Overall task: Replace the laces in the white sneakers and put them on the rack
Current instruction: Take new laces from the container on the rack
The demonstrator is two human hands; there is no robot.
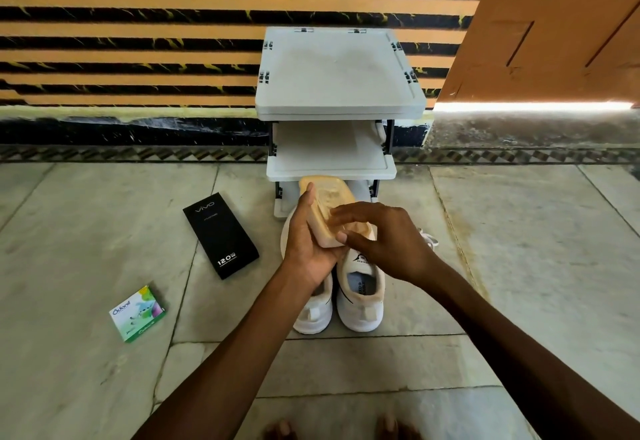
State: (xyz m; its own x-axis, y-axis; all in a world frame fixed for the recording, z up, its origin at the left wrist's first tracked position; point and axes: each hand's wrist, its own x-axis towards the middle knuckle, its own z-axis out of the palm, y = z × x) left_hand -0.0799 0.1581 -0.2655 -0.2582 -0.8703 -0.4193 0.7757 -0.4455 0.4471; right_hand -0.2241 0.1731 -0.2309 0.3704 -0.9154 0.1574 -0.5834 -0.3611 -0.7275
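On the marble floor (519,266) before a striped wall (138,23), the white sneakers (362,301) stand side by side, toes toward the rack (339,75), directly beneath both hands. The left hand (308,245) grips a tan packet (329,204), its long axis pointing toward the rack; the right hand (388,242) pinches its near end.

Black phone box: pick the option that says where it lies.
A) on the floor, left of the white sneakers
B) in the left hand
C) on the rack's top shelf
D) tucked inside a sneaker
A: the black phone box lies flat on the floor, left of the white sneakers. The left hand holds a beige object instead.
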